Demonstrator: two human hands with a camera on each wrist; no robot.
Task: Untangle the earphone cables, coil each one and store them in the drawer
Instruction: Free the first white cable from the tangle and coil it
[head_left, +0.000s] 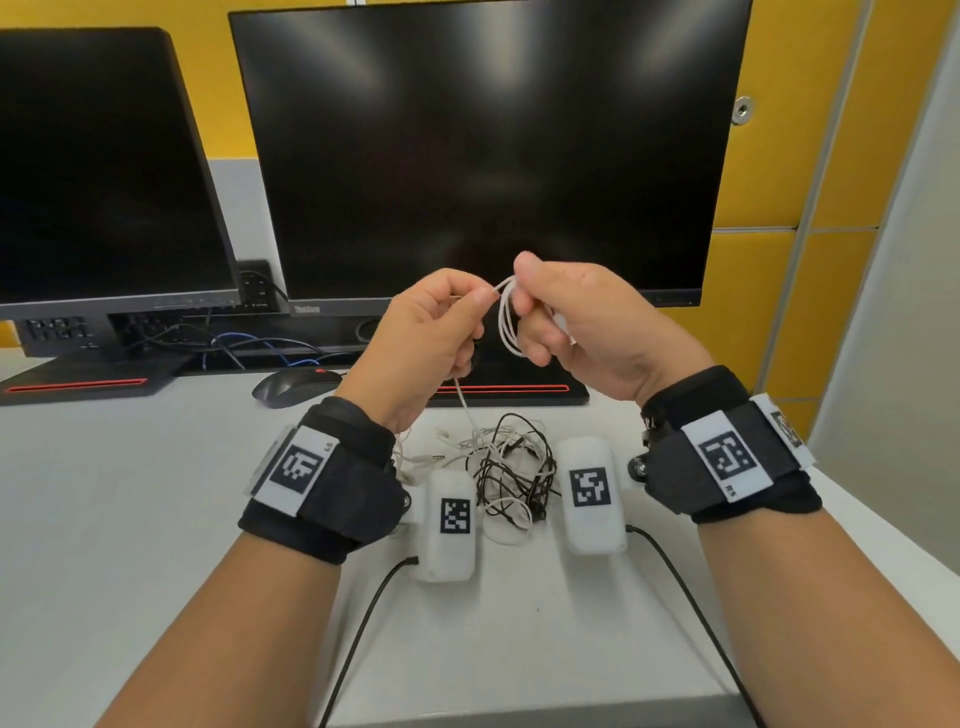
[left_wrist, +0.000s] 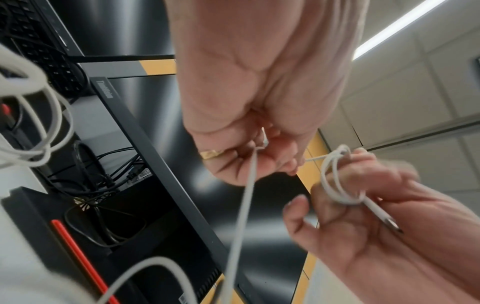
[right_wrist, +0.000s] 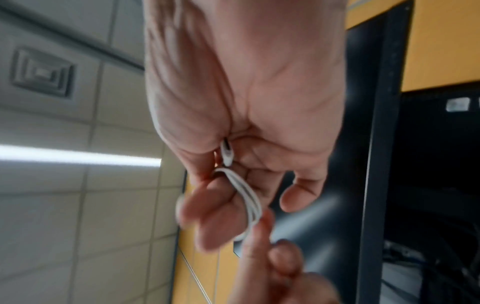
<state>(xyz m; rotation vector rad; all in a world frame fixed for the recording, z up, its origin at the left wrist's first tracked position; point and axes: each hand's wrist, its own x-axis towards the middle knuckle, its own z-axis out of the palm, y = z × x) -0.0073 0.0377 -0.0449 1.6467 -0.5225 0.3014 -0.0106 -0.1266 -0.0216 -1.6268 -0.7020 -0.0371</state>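
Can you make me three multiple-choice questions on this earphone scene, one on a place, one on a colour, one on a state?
1. Where does the tangled pile of cables lie?
A. on the desk, between the wrists
B. on a keyboard
C. in a drawer

2. What colour is the cable being coiled?
A. black
B. white
C. blue

3. How is that cable held?
A. lying flat
B. looped around fingers of the right hand, the left hand pinching the strand
C. dangling from one hand

Answers: 1 A, head view shows it on the desk; 2 B, loops are white; 3 B, wrist views show the loops.
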